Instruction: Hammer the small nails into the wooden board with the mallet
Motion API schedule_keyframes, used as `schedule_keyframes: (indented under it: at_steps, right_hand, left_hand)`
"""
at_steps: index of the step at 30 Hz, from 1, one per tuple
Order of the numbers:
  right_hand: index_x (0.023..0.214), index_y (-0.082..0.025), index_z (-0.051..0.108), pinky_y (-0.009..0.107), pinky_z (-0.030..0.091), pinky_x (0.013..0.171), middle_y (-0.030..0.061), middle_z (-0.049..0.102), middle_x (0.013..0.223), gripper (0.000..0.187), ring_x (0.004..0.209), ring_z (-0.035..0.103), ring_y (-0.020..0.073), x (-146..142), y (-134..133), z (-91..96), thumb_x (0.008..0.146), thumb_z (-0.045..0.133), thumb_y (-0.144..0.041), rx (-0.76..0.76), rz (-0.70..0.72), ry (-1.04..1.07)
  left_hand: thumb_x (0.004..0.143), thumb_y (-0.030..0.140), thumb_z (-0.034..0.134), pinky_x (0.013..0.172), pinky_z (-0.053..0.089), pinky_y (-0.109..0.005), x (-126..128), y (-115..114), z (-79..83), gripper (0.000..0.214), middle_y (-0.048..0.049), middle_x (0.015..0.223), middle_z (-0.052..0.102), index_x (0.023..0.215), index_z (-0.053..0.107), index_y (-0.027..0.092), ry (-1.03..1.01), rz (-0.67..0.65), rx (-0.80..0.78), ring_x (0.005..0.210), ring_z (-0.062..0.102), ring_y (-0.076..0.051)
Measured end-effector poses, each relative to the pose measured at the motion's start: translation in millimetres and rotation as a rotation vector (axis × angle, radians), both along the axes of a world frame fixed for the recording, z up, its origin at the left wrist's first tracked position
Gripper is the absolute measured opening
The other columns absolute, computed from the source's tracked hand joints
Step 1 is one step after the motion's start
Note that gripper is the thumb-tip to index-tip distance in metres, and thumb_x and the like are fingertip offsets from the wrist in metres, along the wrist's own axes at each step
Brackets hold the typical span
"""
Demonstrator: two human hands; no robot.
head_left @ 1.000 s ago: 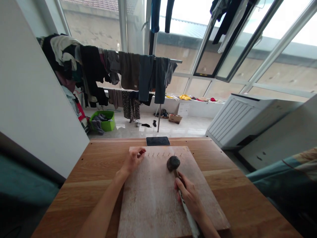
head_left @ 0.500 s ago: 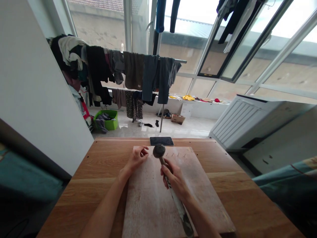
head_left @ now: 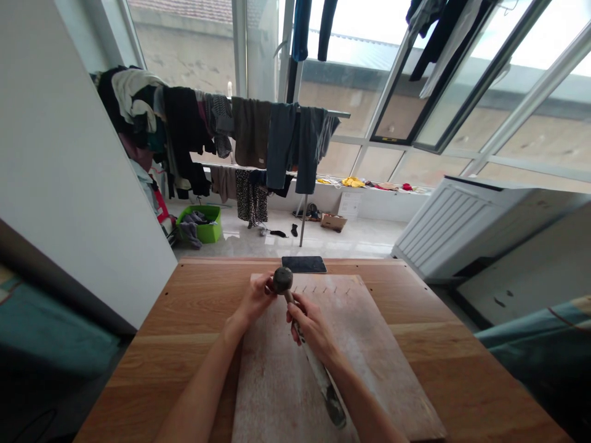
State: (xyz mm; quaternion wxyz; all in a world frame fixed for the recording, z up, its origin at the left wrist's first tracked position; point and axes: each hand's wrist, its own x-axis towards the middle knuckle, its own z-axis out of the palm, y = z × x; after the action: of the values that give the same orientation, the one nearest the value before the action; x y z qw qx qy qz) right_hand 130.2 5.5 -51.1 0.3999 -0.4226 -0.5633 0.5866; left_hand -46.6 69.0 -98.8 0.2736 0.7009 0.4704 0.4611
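My right hand [head_left: 310, 323] is wrapped around the handle of a hammer [head_left: 282, 281]. The hammer has a dark rounded head, and its worn handle slants down toward me. Close to the head, on its left, my left hand [head_left: 257, 298] is closed in a pinch over the far left part of a wooden board [head_left: 295, 381]. Whatever its fingertips hold is hidden by the hammer head. Several thin nails [head_left: 325, 290] stand in a row along the board's far edge, right of the hammer head.
The board lies on a wooden table [head_left: 438, 351]. A black phone [head_left: 303, 264] rests just beyond the board. Past the table are a drying rack with clothes [head_left: 252, 132], a green basket [head_left: 210, 229] and a white ribbed appliance [head_left: 434, 227]. A white panel [head_left: 83, 172] rises at the left.
The hammer and my right hand have shifted left, bringing the head beside my left fingertips. My left hand stays at nearly the same spot on the board.
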Motion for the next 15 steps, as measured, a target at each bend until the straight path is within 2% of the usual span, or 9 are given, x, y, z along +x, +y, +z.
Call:
schedule_keyframes:
  at_steps: [2,5,10,13,15]
  right_hand:
    - [0.107,-0.017,0.060,0.017,0.036,0.031,-0.0065,0.055,0.068,0.039,0.035,0.048,0.0058,9,-8,0.6,0.086,0.060,-0.050,-0.047,-0.024,0.073]
    - [0.100,-0.018,0.060,0.017,0.036,0.033,-0.0056,0.056,0.069,0.040,0.037,0.049,0.0056,29,-29,-1.2,0.085,0.064,-0.055,-0.123,-0.159,0.197]
    - [0.084,-0.018,0.059,0.017,0.037,0.036,-0.0042,0.058,0.065,0.049,0.041,0.050,0.0064,65,-65,-8.2,0.080,0.068,-0.066,-0.286,-0.410,0.252]
    - [0.087,-0.019,0.060,0.020,0.045,0.042,-0.0021,0.062,0.066,0.053,0.049,0.059,0.0118,79,-77,-14.1,0.076,0.071,-0.070,-0.365,-0.412,0.222]
    - [0.093,-0.020,0.061,0.026,0.054,0.050,0.0016,0.069,0.079,0.056,0.060,0.067,0.0177,86,-82,-18.7,0.071,0.075,-0.069,-0.370,-0.370,0.178]
  left_hand:
    - [0.072,0.009,0.063,0.062,0.048,-0.022,1,0,-1.0,0.035,0.0006,0.080,0.067,0.106,0.065,0.017,0.007,0.006,-0.009,0.065,0.059,-0.012]
    - [0.075,0.018,0.068,0.068,0.052,-0.025,2,-1,-0.1,0.037,-0.0026,0.092,0.069,0.111,0.064,0.018,0.026,0.046,-0.018,0.072,0.062,-0.013]
    - [0.076,0.019,0.067,0.070,0.055,-0.027,1,-4,3.4,0.033,-0.0023,0.092,0.069,0.109,0.064,0.020,0.069,0.074,0.022,0.074,0.063,-0.014]
    - [0.076,0.021,0.068,0.070,0.056,-0.028,1,-3,4.5,0.033,-0.0026,0.093,0.070,0.109,0.064,0.020,0.100,0.089,0.039,0.075,0.064,-0.015]
    - [0.077,0.024,0.068,0.068,0.056,-0.029,1,-3,5.8,0.031,-0.0034,0.095,0.070,0.108,0.064,0.020,0.135,0.114,0.067,0.079,0.065,-0.017]
